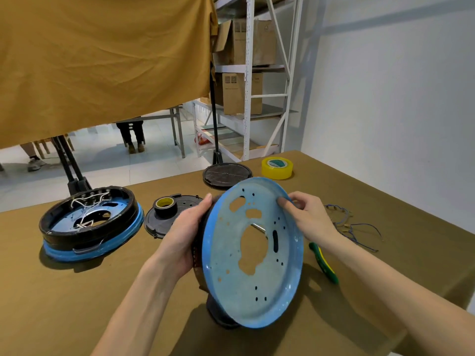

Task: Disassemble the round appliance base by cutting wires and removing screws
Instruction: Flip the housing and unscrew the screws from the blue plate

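Held on edge above the brown table (77, 291), probably so its underside can be checked for remaining screws, the round appliance base (250, 253), a blue perforated plate on a black housing, is gripped by the left hand (185, 235) while the right hand (305, 217) pinches its upper rim.

bright, even daylight; soft shadows, slight wide-angle edge bowing.

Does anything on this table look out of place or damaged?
Nothing looks damaged. Only the loose wires lie tangled on the table at the right, beyond the green-and-yellow tool.
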The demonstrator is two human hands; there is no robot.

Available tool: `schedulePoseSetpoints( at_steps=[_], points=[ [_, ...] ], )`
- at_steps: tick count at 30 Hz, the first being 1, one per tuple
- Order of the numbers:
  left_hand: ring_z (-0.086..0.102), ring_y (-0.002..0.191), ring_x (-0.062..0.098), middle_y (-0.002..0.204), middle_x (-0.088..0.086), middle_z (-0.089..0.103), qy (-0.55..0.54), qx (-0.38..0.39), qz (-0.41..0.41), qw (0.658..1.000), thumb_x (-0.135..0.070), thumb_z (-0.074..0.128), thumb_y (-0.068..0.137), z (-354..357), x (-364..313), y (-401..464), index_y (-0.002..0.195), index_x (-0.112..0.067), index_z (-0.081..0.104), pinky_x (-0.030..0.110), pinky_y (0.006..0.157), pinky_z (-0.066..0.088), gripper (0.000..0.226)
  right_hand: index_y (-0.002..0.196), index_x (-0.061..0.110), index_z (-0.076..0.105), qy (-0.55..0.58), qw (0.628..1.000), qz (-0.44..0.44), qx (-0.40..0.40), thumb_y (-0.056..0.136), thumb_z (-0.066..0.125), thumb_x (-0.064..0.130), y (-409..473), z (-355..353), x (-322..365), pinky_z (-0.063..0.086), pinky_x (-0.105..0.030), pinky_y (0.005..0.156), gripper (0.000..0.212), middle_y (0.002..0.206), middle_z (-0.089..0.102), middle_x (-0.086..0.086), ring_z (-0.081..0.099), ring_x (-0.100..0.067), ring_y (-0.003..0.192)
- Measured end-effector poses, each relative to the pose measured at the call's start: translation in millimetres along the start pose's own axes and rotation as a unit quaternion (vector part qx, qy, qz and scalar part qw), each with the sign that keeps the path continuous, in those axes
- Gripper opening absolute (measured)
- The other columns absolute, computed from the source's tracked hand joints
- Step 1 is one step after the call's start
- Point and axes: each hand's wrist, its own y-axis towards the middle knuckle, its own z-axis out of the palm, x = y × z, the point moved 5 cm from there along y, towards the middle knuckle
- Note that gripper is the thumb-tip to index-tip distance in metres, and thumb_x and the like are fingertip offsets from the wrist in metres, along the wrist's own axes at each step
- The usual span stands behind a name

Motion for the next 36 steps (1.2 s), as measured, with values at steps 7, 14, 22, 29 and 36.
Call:
schedulePoseSetpoints(
  at_steps=[7,14,22,29,36],
  points=[
    [0.076,0.088,0.016,0.103,0.001,0.08,0.037,-0.001,0.265,0.963,-0.043,0.059,0.094,43.9,-27.0,-26.7,0.107,-0.035,0.079,0.022,0.068,0.06,0.025,0.119,0.01,0.064,0.03,0.987,0.126,-0.096,0.103,0.06,0.023,6.1,-23.0,7.8,0.05,-0.026,0.066,0.021,0.096,0.067,-0.004,0.062,-0.013,0.079],
    [0.073,0.106,0.014,0.115,-0.011,0.075,0.127,0.062,0.367,0.92,-0.021,0.064,0.101,93.8,10.0,-22.3,0.136,-0.046,0.058,0.028,0.083,0.061,0.044,0.13,0.005,0.067,0.42,0.872,0.228,0.107,0.095,0.057,0.058,-29.6,-22.0,33.4,0.049,-0.036,0.089,0.064,0.108,0.061,-0.015,0.058,-0.031,0.099],
    [0.065,0.102,0.013,0.099,-0.015,0.069,0.23,0.028,0.337,0.912,-0.045,0.043,0.107,87.5,55.7,-8.4,0.129,-0.04,0.066,0.031,0.086,0.053,0.032,0.118,0.018,0.067,0.171,0.972,0.159,-0.031,0.088,0.073,0.051,-35.8,-52.6,29.2,0.062,-0.045,0.084,0.045,0.105,0.077,-0.01,0.075,-0.03,0.098],
    [0.043,0.121,0.008,0.131,-0.01,0.052,0.54,-0.117,0.13,0.823,-0.03,0.061,0.099,-30.8,94.7,41.2,0.141,-0.039,0.053,0.034,0.108,0.04,0.044,0.127,0.008,0.064,0.315,0.921,0.218,-0.071,0.099,0.064,0.042,-33.4,-68.2,-23.4,0.063,-0.043,0.071,0.045,0.107,0.075,-0.024,0.076,-0.033,0.093],
    [0.041,0.101,0.006,0.105,-0.016,0.048,0.586,-0.037,0.16,0.793,-0.05,0.06,0.098,-9.7,100.3,54.7,0.128,-0.039,0.069,0.029,0.085,0.038,0.033,0.129,0.01,0.067,0.425,0.847,0.297,-0.123,0.1,0.063,0.036,-38.0,-68.0,-65.1,0.063,-0.046,0.074,0.039,0.106,0.077,-0.016,0.076,-0.028,0.095]
  ],
)
